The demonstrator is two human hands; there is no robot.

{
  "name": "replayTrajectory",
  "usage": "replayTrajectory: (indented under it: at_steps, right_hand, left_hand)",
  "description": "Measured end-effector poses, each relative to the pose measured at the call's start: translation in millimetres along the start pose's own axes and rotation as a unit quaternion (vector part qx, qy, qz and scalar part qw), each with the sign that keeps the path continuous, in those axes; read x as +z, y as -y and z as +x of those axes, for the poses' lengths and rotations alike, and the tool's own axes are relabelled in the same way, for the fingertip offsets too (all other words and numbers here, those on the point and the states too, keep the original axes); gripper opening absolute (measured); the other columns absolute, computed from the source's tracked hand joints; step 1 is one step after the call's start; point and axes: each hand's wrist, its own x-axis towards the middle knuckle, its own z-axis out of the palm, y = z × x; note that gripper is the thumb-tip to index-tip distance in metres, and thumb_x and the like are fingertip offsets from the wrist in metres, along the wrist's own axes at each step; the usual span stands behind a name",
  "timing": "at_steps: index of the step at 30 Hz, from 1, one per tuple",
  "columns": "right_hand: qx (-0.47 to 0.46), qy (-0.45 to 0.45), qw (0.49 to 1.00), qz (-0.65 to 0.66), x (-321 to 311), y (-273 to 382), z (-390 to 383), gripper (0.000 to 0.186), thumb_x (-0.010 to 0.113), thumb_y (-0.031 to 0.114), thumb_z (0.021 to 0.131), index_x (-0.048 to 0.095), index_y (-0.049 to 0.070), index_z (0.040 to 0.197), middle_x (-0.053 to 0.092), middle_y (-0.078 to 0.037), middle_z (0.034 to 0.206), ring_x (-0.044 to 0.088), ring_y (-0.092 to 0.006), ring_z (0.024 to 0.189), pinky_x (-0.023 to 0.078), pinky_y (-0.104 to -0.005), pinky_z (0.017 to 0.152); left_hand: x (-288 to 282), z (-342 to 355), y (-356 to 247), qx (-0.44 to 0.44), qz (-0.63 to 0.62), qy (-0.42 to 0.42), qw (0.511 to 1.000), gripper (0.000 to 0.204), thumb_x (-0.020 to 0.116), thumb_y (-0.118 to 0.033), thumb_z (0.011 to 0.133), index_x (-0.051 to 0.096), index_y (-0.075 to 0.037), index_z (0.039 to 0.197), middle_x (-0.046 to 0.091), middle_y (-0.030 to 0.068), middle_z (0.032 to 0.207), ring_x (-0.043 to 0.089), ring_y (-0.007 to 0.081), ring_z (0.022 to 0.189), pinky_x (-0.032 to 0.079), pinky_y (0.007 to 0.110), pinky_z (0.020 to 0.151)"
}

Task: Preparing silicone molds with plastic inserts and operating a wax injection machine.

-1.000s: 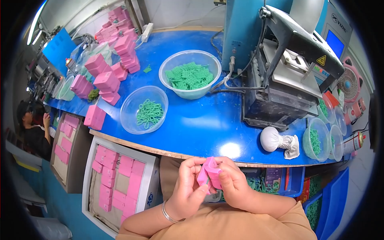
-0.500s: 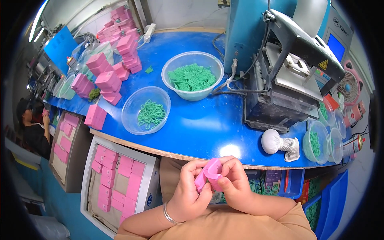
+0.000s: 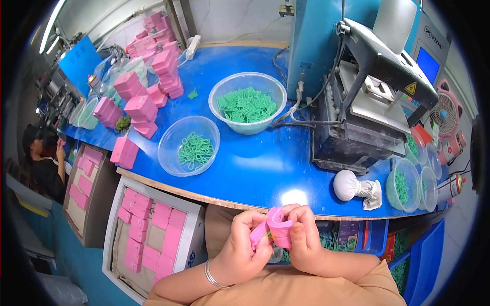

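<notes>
The left hand (image 3: 244,244) and right hand (image 3: 307,244) partly hide the soft bent pink block (image 3: 282,232), the greenish bit (image 3: 271,235) in its fold is too small to identify, and the top edge crops the tall teal metal column (image 3: 312,41).

Pink block (image 3: 276,214) in both hands (image 3: 246,239)

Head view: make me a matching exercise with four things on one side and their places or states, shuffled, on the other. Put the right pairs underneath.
Things:
1. pink piece
2. larger bowl
3. smaller bowl
4. white cloth bundle

Places and states:
A. holds thin green loops
B. lies on the blue bench, just in front of the black machine
C. held bent between the left hand and right hand
D. heaped with flat green mesh pieces

Right pairs: 1-C, 2-D, 3-A, 4-B
</notes>
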Motion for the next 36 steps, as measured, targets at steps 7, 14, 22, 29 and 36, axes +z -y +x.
replayTrajectory:
  at_steps: [7, 14, 22, 29, 36]
  right_hand:
    - [0.031, 0.026, 0.999, 0.024, -2, 6, 2, 0.022, 0.029, 0.024, 0.097, 0.035, 0.003, 0.093, 0.050, -0.011, 0.092, 0.047, -0.0100, 0.073, 0.042, -0.0247, 0.065]
    - [0.017, -0.028, 0.999, -0.020, -4, -4, 3, 0.021, 0.031, 0.024, 0.097, 0.036, 0.003, 0.093, 0.049, -0.008, 0.084, 0.043, -0.0084, 0.069, 0.040, -0.0236, 0.062]
    - [-0.014, -0.042, 0.995, -0.090, -3, -3, 4, 0.024, 0.034, 0.025, 0.096, 0.038, 0.003, 0.093, 0.048, -0.006, 0.084, 0.041, -0.0093, 0.069, 0.040, -0.0240, 0.063]
    - [0.043, -0.028, 0.996, -0.076, -6, -1, -1, 0.022, 0.035, 0.024, 0.096, 0.038, 0.003, 0.092, 0.049, -0.008, 0.089, 0.043, -0.0099, 0.072, 0.040, -0.0247, 0.064]
    - [0.045, -0.047, 0.996, -0.064, -8, -8, -3, 0.017, 0.040, 0.020, 0.094, 0.039, 0.003, 0.094, 0.047, -0.008, 0.092, 0.044, -0.0114, 0.079, 0.041, -0.0258, 0.069]
  left_hand:
    - [-9, 1, 3, -0.028, -0.043, 0.043, 0.998, 0.037, 0.041, 0.008, 0.082, 0.022, -0.002, 0.113, 0.045, 0.0151, 0.098, 0.057, 0.0149, 0.076, 0.047, 0.029, 0.070]
    - [-17, 2, 4, 0.001, -0.031, -0.038, 0.999, 0.041, 0.055, 0.002, 0.080, 0.030, -0.005, 0.112, 0.046, 0.0113, 0.094, 0.049, 0.0179, 0.082, 0.043, 0.031, 0.072]
    - [-18, 6, -7, 0.147, 0.526, -0.070, 0.835, 0.020, 0.068, -0.003, 0.066, 0.056, -0.002, 0.083, 0.048, 0.0102, 0.084, 0.047, 0.0283, 0.078, 0.040, 0.036, 0.068]
    - [-15, 1, 11, 0.152, 0.489, -0.074, 0.856, 0.018, 0.065, -0.001, 0.069, 0.055, -0.001, 0.084, 0.049, 0.0122, 0.085, 0.049, 0.0303, 0.079, 0.042, 0.038, 0.070]
    - [-20, -2, 9, 0.153, 0.427, -0.034, 0.891, 0.017, 0.063, -0.002, 0.075, 0.053, 0.000, 0.089, 0.051, 0.0120, 0.089, 0.051, 0.0272, 0.076, 0.043, 0.036, 0.070]
